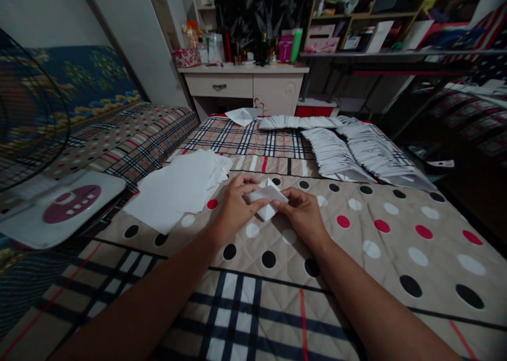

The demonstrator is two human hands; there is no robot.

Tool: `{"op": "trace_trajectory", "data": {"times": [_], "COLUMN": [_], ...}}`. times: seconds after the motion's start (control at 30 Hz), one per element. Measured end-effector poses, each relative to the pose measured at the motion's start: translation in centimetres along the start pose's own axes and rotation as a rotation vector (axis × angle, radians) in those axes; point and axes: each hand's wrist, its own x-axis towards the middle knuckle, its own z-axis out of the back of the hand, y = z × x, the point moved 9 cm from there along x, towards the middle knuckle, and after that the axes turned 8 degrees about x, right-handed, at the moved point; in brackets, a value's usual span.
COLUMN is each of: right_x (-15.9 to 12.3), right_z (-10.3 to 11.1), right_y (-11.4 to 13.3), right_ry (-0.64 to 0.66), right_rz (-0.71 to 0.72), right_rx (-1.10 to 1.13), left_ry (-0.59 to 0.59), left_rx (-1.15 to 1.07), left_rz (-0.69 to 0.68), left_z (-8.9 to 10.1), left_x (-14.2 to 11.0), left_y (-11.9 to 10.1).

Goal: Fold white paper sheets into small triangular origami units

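Note:
Between my two hands is a small piece of folded white paper [266,196], held just above the patterned bedspread. My left hand [241,198] grips its left side, thumb on the near face and fingers behind. At the right corner my right hand [301,209] pinches the paper between thumb and fingers. To the left of my left hand lies a loose pile of white paper sheets [174,184]. Beyond my right hand, long rows of folded papers [336,152] stand packed together. One separate folded paper [242,116] rests at the far edge of the bed.
The bedspread [356,250] has dots and plaid bands. A fan [31,113] stands at the left, beside a white plastic base with a purple oval panel [71,203]. A white dresser [217,84] with bottles on top is beyond the bed, and shelves [364,16] stand at the right.

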Motion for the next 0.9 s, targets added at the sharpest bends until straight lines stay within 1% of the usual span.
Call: {"op": "trace_trajectory", "data": {"times": [0.03,0.07,0.17,0.23,0.33,0.4,0.5,0.6,0.73,0.83,0.9], "right_x": [0.0,-0.1,-0.1,-0.1,-0.1,-0.1,-0.2,-0.2,-0.4,-0.5,-0.5], "right_z": [0.1,0.2,0.6,1.1,1.7,1.8,1.9,1.8,1.5,1.2,1.1], "right_y": [0.1,0.2,0.3,0.3,0.3,0.3,0.4,0.4,0.5,0.7,0.8], "right_ry": [-0.012,-0.026,-0.074,-0.116,-0.177,-0.197,-0.209,-0.206,-0.193,-0.183,-0.178], "right_rz": [0.005,0.012,0.038,0.045,0.057,0.065,0.068,0.06,0.066,0.066,0.064], "right_rx": [0.005,0.009,-0.001,-0.022,-0.012,0.028,0.067,0.066,0.039,0.041,0.035], "left_ry": [-0.005,0.016,0.151,0.198,0.177,0.168,0.181,0.184,0.169,0.174,0.198], "left_rx": [-0.004,-0.031,-0.225,-0.402,-0.635,-0.722,-0.738,-0.674,-0.6,-0.599,-0.613], "left_rz": [0.005,0.038,0.235,0.344,0.4,0.427,0.491,0.555,0.568,0.572,0.584], "left_z": [0.0,-0.3,-2.2,-3.3,-3.9,-4.1,-4.4,-4.5,-4.2,-4.1,-4.3], "left_x": [0.0,-0.1,-0.7,-1.3,-1.7,-1.9,-2.1,-2.4,-2.3,-2.3,-2.4], "left_y": [0.1,0.5,2.1,2.6,2.1,1.9,2.4,3.2,3.6,3.6,3.6]}}
